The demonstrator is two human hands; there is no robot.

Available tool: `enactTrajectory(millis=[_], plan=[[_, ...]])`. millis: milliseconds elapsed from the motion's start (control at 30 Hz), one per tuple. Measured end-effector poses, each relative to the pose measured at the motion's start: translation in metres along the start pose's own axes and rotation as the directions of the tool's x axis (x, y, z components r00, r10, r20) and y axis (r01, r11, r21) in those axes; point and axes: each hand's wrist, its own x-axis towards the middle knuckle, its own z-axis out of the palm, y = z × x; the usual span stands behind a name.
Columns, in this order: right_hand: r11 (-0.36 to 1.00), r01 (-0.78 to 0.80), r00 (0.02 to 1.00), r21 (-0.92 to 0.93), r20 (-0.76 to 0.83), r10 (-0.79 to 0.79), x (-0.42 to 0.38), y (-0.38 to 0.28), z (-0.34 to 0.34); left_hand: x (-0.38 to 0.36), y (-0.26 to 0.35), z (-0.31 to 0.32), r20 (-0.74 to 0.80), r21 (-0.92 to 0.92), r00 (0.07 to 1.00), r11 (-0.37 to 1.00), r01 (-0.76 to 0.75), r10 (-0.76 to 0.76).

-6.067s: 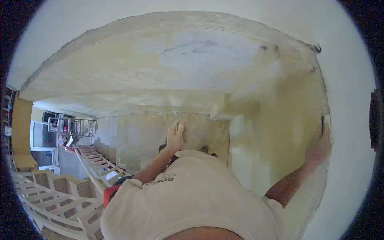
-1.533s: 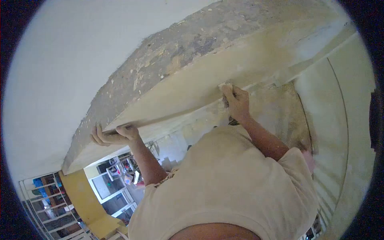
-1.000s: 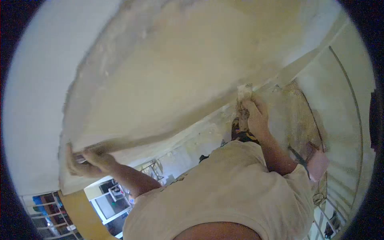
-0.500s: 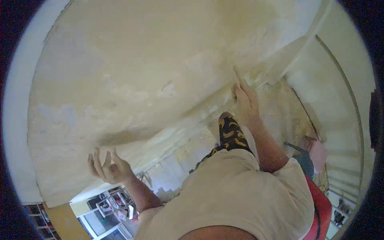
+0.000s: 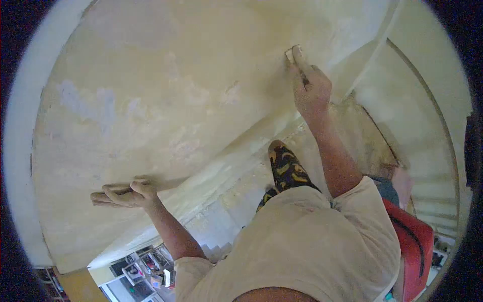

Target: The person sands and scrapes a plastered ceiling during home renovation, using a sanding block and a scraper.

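A patchy cream and grey wall (image 5: 201,65) with worn paint fills the upper middle of the head view. My right hand (image 5: 313,88) is closed on a small pale flat piece (image 5: 290,55), pressed against the wall by outstretched fingertips; the kind of piece cannot be made out. Low on the left, my left hand (image 5: 123,194) is held open at the wall surface, its fingers stretched out to the left and nothing in them. A shadow lies on the wall just beside it.
Below my body is my own leg in dark trousers with a yellow pattern (image 5: 292,168). A red seat-like object (image 5: 415,246) stands close on the right, with pink (image 5: 401,183) and dark teal (image 5: 386,191) things behind it. Cluttered shelves (image 5: 151,269) show at lower left.
My right hand has moved up along the wall, and the pale piece at its fingertips now shows. My left hand has turned from curled fingers to flatter ones, slightly further left.
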Motion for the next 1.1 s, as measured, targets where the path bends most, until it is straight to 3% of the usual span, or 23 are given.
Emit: enactTrajectory(millis=[167, 367, 433, 567, 667, 767, 833, 933, 1100], plan=[[0.998, 0.052, 0.997, 0.02, -0.053, -0.051, 0.019, -0.016, -0.007, 0.005, 0.011, -0.002, 0.008, -0.004, 0.999, 0.999, 0.043, -0.043], [1.0, -0.024, 0.998, 0.019, 0.06, 0.022, -0.007, -0.008, 0.001, 0.005, 0.012, -0.004, 0.005, 0.005, 0.998, 0.998, 0.061, -0.061], [0.996, -0.035, 0.997, -0.088, 0.068, 0.041, 0.001, -0.013, -0.005, 0.004, 0.01, -0.008, 0.014, 0.006, 0.998, 0.998, 0.055, -0.055], [0.999, 0.02, 1.0, -0.044, -0.013, -0.021, 0.024, -0.008, -0.012, -0.001, 0.004, -0.006, 0.036, -0.001, 0.997, 0.998, 0.061, -0.061], [0.988, 0.061, 0.996, -0.144, 0.067, -0.052, 0.006, 0.006, -0.006, 0.002, 0.007, -0.003, 0.045, -0.008, 0.997, 0.998, 0.063, -0.063], [0.996, -0.02, 0.998, -0.086, 0.06, 0.025, 0.001, 0.002, -0.01, 0.005, 0.014, -0.008, 0.02, -0.01, 0.998, 0.999, 0.052, -0.052], [0.997, 0.053, 0.999, -0.056, -0.002, -0.054, 0.015, -0.001, -0.011, 0.008, 0.014, -0.006, 0.008, -0.009, 0.999, 0.999, 0.036, -0.036], [0.996, 0.036, 0.998, -0.087, 0.051, -0.031, 0.015, -0.008, -0.015, 0.006, 0.012, -0.006, 0.026, -0.024, 0.999, 0.999, 0.036, -0.035], [0.998, 0.026, 1.0, -0.062, 0.01, -0.025, 0.023, -0.014, -0.013, 0.008, 0.015, -0.005, 0.013, -0.001, 1.0, 1.0, 0.01, -0.01]])
